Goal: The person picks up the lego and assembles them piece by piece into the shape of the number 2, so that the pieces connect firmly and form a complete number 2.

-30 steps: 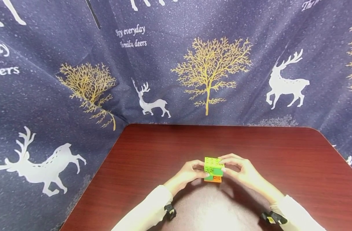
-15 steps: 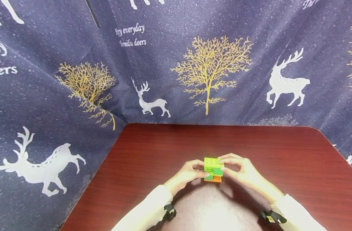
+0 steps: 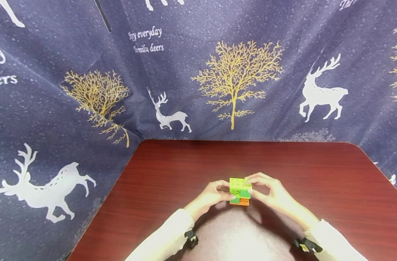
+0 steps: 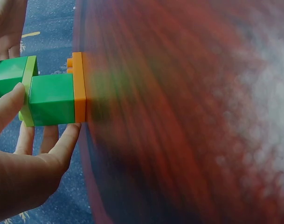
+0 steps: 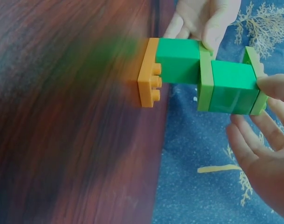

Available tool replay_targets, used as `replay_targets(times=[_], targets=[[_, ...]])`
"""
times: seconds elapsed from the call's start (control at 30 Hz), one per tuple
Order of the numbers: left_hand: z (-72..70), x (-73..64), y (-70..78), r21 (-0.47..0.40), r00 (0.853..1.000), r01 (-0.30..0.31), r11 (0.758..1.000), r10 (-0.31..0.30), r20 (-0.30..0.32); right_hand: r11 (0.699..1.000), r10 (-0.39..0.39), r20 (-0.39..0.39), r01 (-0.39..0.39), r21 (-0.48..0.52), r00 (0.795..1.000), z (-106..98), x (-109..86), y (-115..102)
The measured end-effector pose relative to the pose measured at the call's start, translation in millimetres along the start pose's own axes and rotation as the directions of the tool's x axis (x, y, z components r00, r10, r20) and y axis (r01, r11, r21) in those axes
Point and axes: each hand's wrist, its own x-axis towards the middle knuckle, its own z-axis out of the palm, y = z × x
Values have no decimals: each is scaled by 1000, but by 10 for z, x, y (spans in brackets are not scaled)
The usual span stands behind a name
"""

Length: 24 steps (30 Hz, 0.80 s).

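A stack of toy building bricks stands on the table in front of me. Its base is a flat orange brick (image 4: 79,88) with studs bared along one side. A green block (image 4: 52,99) sits over the left part of that base, topped by a flat lime brick (image 5: 205,81). Offset to the right comes an upper green block (image 5: 234,81), and a studded lime brick (image 3: 239,182) caps everything. My left hand (image 3: 211,195) grips the lower part, thumb at the middle lime brick. With thumb and fingers, my right hand (image 3: 275,194) holds the upper green block and top lime brick.
The reddish-brown wooden table (image 3: 166,170) reflects a bright glare near its front. Behind and to the left hangs a dark blue curtain (image 3: 185,72) printed with deer and trees. Black wrist straps (image 3: 191,238) show at both sleeves.
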Motion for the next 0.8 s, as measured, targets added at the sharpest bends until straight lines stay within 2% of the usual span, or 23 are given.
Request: replay_targets(times=[0.1,0.23,0.4,0.53,0.67,0.8], targets=[[4,-3,1,2,1000,-1,1000,1,3,998,-49,4,49,-37,999,2,8,25],[6,-10,-1,7,1000,-6,1000,5,4,994,-71,-3,71,-78,997,-8,26,0],[6,-11,-4,3,1000,-6,1000,6,0,990,-90,-12,88,-114,996,-50,109,-228],[9,-5,3,3,1000,-7,1000,7,-3,989,-94,-16,92,-120,995,-73,156,-322],[15,-6,2,8,1000,-6,1000,6,-3,992,-67,-21,64,-110,998,-54,130,-248],[10,-7,-1,19,1000,-10,1000,10,-5,992,-31,-21,28,-119,999,-21,81,-64]])
